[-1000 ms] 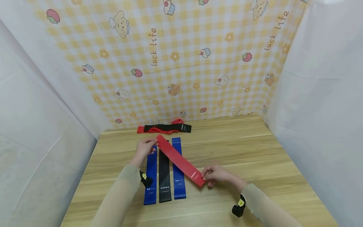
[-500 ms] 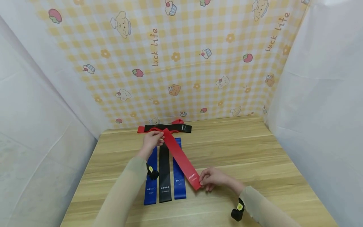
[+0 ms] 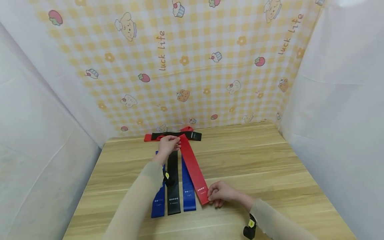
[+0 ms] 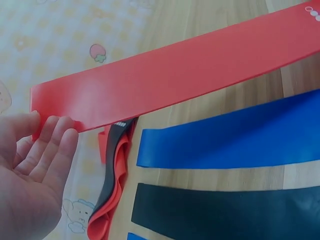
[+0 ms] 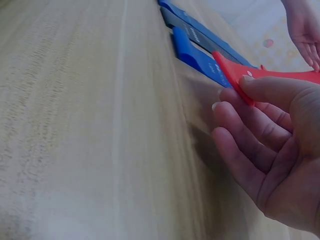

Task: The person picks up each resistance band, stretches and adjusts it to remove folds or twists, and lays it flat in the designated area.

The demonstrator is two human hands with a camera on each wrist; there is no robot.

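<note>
A red resistance band (image 3: 193,163), marked with dots and lettering near its close end, is stretched out flat between my two hands. My left hand (image 3: 168,145) pinches its far end between thumb and fingers. At the near end, my right hand (image 3: 221,193) pinches the corner, its other fingers loosely bent below. The red band slants over the right edge of a blue band (image 3: 188,190) labelled Light. Left of that lie a black band (image 3: 173,180) and another blue band (image 3: 158,200), side by side on the wooden table; my left forearm partly covers the outer blue one.
At the back of the table (image 3: 240,156) lies a bundle of red and black bands (image 3: 196,136), partly behind my left hand. A checked cloth (image 3: 192,76) hangs behind, and white sheets (image 3: 333,83) close off both sides.
My left hand has moved right and away from me with the far end of the red band. My right hand has shifted slightly left and nearer, so the band now slants less.
</note>
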